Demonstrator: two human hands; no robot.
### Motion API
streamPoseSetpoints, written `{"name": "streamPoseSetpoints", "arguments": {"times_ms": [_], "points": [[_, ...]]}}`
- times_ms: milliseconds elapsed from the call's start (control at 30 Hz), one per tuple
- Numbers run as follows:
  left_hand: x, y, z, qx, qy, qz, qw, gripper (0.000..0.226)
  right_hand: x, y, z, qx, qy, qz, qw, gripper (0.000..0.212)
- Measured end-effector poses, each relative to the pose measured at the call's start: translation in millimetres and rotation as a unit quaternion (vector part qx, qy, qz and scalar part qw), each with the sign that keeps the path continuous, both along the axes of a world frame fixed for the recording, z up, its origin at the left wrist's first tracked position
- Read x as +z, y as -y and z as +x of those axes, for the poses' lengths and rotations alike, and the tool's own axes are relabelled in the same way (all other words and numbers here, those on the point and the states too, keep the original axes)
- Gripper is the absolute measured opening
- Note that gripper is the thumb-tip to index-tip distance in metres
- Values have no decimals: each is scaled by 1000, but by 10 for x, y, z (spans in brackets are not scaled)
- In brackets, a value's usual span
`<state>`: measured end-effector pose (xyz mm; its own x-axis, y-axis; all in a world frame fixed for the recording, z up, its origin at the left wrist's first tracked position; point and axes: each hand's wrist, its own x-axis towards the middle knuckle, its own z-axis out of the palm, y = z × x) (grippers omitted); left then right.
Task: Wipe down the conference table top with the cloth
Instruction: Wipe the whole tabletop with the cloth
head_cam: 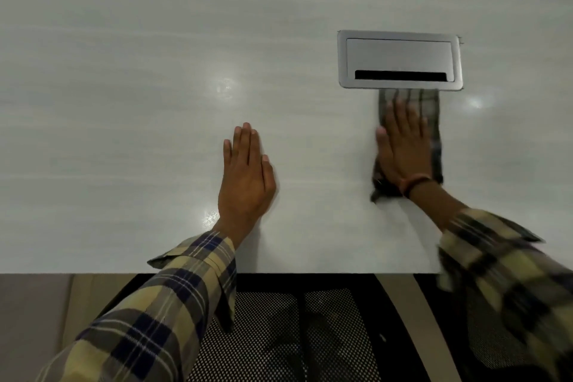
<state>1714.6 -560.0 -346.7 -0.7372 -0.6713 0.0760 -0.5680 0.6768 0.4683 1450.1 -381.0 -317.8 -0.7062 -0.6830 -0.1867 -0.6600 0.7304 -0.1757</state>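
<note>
The pale, glossy conference table top (139, 71) fills the upper three quarters of the head view. A dark checked cloth (432, 108) lies flat on it, its far edge touching a silver cable box. My right hand (403, 146) presses flat on the cloth with straight fingers, and it is blurred by motion. My left hand (246, 177) rests flat on the bare table to the left, fingers straight and together, holding nothing.
A silver cable box (400, 59) with a dark slot is set into the table just beyond the cloth. The table's near edge (93, 272) runs across the lower view. Below it is a black mesh chair (279, 335) on a beige floor.
</note>
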Motion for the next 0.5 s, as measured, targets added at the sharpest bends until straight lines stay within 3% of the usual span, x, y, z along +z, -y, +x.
{"name": "streamPoseSetpoints", "arguments": {"times_ms": [100,167,267,333,400,500], "points": [[24,-17,-1,0,-4,-12,1000,58,-55,635,272,40,-20,-16,999,66],[27,-14,7,-1,-5,-12,1000,58,-95,638,765,124,-32,-27,991,61],[-2,6,1,-3,4,-26,1000,58,-55,-81,1332,253,-10,-22,967,59],[-22,2,-3,-5,6,-30,1000,59,-73,-725,1301,283,-4,-26,959,57],[-14,4,-4,-7,9,-20,1000,59,-39,-1157,950,228,6,-15,974,57],[0,1,-14,-3,23,-13,1000,60,-13,-1084,162,36,-14,13,999,62]]}}
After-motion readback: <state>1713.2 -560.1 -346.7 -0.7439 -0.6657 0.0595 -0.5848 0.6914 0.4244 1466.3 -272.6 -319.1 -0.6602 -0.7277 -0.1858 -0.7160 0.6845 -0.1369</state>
